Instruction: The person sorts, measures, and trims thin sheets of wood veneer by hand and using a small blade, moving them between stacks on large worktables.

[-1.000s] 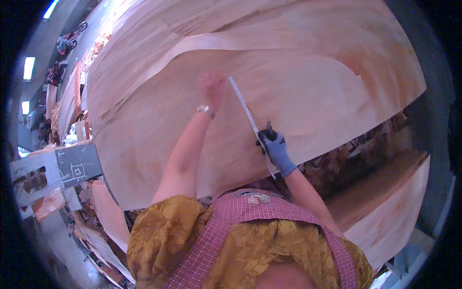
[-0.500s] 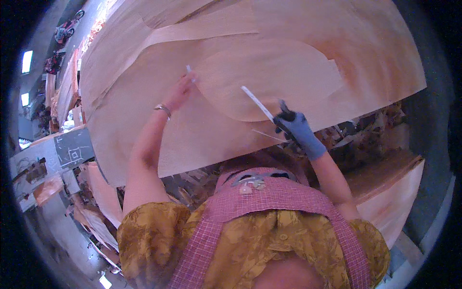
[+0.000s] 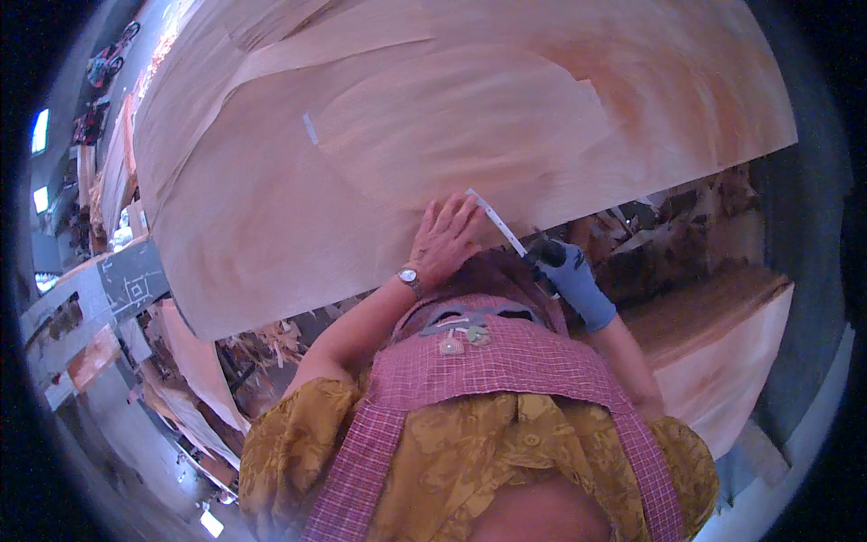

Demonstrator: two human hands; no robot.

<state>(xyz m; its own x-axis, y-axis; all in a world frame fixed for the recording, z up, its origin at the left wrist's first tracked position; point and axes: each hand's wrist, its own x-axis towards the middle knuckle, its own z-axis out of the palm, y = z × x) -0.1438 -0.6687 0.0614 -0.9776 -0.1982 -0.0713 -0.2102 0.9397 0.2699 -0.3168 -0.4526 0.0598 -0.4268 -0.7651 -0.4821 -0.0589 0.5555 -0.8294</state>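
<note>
A broad sheet of thin brown wood veneer (image 3: 262, 208) lies before me, with an oval veneer piece (image 3: 452, 117) on it. My left hand (image 3: 447, 239), bare and wearing a watch, rests flat near the sheet's front edge with fingers spread. Its fingertips are beside the far end of a white tape strip (image 3: 498, 224). That strip runs out of a dark hand-held tape holder (image 3: 545, 253), gripped by my right hand (image 3: 573, 285) in a blue-grey glove. The holder's shape is largely hidden. A short white tape piece (image 3: 311, 128) lies at the oval's left edge.
Torn veneer scraps (image 3: 659, 230) lie below the sheet's front edge. A veneer stack (image 3: 731, 352) stands at the right. At left is a grey beam (image 3: 135, 280) with chalk marks, with more veneer sheets (image 3: 194, 348) beside it.
My left hand has left the short white piece on the sheet and come back toward me, to the strip's end. My right hand has moved slightly nearer to me with the holder.
</note>
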